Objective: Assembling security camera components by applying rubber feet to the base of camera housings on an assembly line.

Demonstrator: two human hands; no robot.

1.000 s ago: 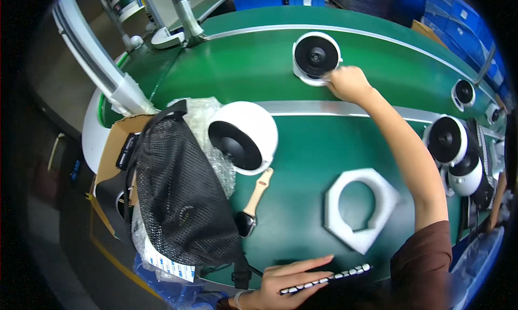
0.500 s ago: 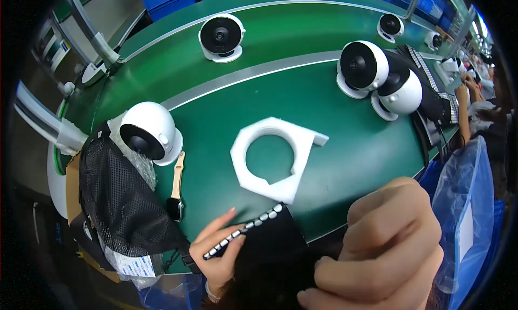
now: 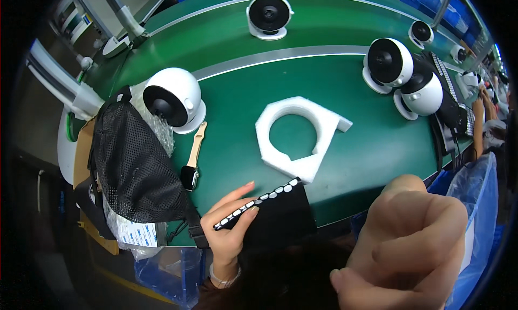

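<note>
My left hand (image 3: 225,237) pinches a black strip with a row of white round dots (image 3: 279,191) between thumb and fingers. The strip runs along the edge of a dark sheet-like piece (image 3: 286,213) over the table's front edge; how the two join is unclear. Close to the camera, my right hand (image 3: 410,245) is large, its fingers curled closed. Whatever it may hold is hidden. Just beyond the strip's far end lies a white foam ring (image 3: 264,134) with angular outer sides and a short arm. A smartwatch with a tan band (image 3: 195,156) lies to the left.
White ball-shaped cameras with black fronts stand on the green table: one at left (image 3: 186,89), one at the back (image 3: 264,32), several at right (image 3: 402,67). A black mesh bag (image 3: 135,169) sits at left. A blue bin with a clear liner (image 3: 485,202) stands at right.
The view has shifted, so the table's things appear further right and higher. My left hand still pinches the dotted strip; my right hand stays curled but has turned somewhat.
</note>
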